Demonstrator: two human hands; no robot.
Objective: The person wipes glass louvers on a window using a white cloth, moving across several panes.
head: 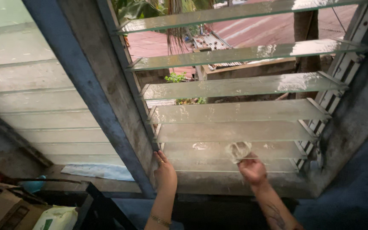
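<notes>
**Wiping louvre glass: where it could slip**

Spanning most of the view is a louvre window point(235, 110) of open glass slats, tilted near flat, with red roofing and plants seen beyond. The greatest risk is judged to lie in the slats themselves: each pane is held only at its ends by side clips, and downward pressure at mid-span could crack it or work it loose. The wooden post point(107, 106) at the left is gripped low down by the left hand point(165, 172), fingers curled narrowly against its edge; should that brace slide, weight could be thrown forward onto the glass. The right hand point(252, 170) is closed around a crumpled cloth point(239, 150), which is pressed to a lower slat point(201, 150). A bare slat edge could be met by the knuckles if the cloth skids.
</notes>
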